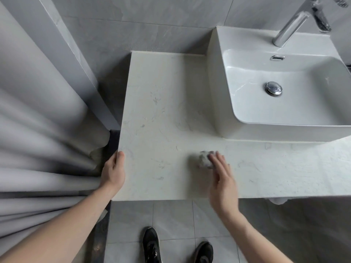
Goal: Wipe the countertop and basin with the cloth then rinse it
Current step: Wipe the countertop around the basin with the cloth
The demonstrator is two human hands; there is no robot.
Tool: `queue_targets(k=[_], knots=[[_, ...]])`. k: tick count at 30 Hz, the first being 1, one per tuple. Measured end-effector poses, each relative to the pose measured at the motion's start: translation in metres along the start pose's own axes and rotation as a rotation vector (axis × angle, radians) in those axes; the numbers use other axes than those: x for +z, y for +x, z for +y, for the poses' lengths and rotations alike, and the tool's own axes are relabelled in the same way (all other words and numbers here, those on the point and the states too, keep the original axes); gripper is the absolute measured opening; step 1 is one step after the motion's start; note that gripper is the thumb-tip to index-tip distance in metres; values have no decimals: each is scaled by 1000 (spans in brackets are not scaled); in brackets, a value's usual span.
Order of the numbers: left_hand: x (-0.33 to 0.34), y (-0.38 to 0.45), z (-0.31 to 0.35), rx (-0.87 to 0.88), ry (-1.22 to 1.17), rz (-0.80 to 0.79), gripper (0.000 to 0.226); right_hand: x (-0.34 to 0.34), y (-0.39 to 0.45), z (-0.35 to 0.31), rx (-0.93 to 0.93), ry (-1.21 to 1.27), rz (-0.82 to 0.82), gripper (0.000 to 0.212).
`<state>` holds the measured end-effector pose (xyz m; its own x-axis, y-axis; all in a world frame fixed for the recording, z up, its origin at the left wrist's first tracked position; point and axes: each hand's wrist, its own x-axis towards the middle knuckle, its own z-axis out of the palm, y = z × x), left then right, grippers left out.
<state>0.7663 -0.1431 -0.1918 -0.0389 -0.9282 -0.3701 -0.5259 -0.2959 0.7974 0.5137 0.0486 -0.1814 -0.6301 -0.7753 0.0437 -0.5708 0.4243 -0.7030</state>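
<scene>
A pale marble countertop [161, 111] fills the middle of the head view, with a white square basin [284, 103] standing on it at the right. A small grey crumpled cloth [205, 159] lies on the counter near its front edge. My right hand [221, 177] is blurred, its straight fingers resting against the cloth's right side. My left hand [114, 171] rests on the counter's left edge, thumb on top and the other fingers hidden over the side.
A chrome tap [292, 23] rises behind the basin, and a chrome drain plug [273, 88] sits in its bottom. A grey curtain [38, 139] hangs at the left. Grey wall tiles are behind. My black shoes [152, 245] stand on the tiled floor.
</scene>
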Motion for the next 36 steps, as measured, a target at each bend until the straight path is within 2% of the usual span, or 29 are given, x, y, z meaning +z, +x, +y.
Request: queue_targets(k=[3,6,8,13,19,23,26,29,33,36], knots=[[-1,2,-3,-3,5,16,29,-42,38,46,150,-174,96,48],[-1,5,-7,1,9,13,25,-43,49,61,274,-317,33,56],[-1,6,-8,10,24,15,25,-24,43,51,276,-368,19,62],[0,5,-5,6,35,21,30,41,27,-11,103,-317,-44,66],[1,4,-2,-9,24,33,32,109,-21,-92,-225,-167,-251,72],[2,4,-3,-4,6,51,32,114,-31,-99,-256,-3,-341,67],[1,5,-4,13,-1,14,31,85,-18,-73,-128,138,-257,71],[0,7,-9,27,5,-9,32,33,9,-28,56,146,-36,59],[-1,9,-14,31,14,-21,31,-47,58,44,288,-68,213,50],[-1,10,-15,34,1,-27,39,-76,81,88,385,-283,201,55]])
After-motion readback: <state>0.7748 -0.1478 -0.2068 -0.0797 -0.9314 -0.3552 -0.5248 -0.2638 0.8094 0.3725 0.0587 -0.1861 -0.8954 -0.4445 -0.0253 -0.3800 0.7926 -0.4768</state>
